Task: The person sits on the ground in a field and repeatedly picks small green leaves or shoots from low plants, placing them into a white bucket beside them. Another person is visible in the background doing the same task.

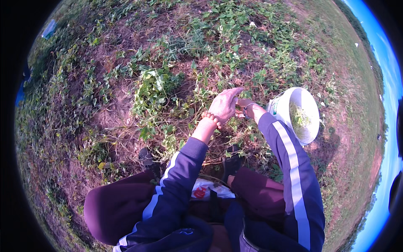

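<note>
My left hand, with a beaded bracelet at the wrist, reaches over low leafy vines, its back turned up and its fingers pointing right. Close against its fingertips is my right hand, partly hidden behind it, with a thin bracelet. Whether anything lies between the fingers cannot be seen. Just right of my right hand a white plastic bucket leans with its mouth towards me; some pale green plant matter is inside.
Between my dark shoes lies a white plastic bag with a red print. Vines and dry stems cover the ground around my feet. A pale object lies far off at the upper left, and blue material shows at the left edge.
</note>
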